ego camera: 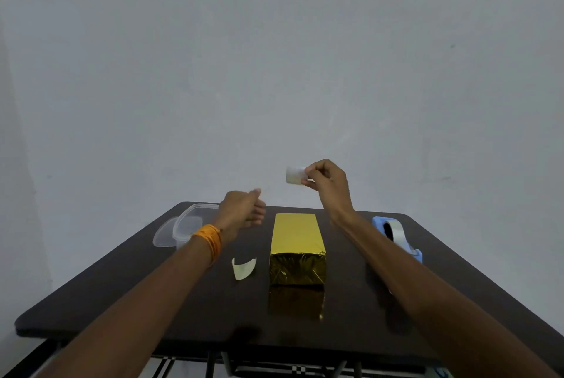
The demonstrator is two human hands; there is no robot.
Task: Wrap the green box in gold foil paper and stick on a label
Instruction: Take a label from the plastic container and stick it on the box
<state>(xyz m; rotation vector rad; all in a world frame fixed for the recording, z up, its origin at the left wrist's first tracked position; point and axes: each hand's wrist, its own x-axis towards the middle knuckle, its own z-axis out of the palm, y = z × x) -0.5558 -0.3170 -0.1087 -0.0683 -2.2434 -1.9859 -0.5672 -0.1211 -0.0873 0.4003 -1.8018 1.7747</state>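
Plain grey wall fills most of the head view, with a dark desk point(195, 301) below it. On the desk the box point(297, 248) lies lengthwise, fully covered in gold foil; no green shows. Left of it lies a curled scrap of pale backing paper point(243, 267), well apart from a clear plastic container point(190, 225) and its lid at the far left corner. A blue tape dispenser point(396, 235) sits to the right of the box.

Raised above the box's far end, the right hand point(326, 182) has its fingers point(308, 171) pinched on a small white label point(295, 175). The left hand point(244, 208), with orange thread at the wrist, hovers between container and box with nothing in it; its fingers look loosely curled, though blur hides the detail.

Wrapping looks done; sticking the label is the step in hand. To do it well, keep the sticky side clear of the fingers, steady the box with the free hand, lay one edge on the flat top first, then smooth outward so the foil stays unwrinkled.
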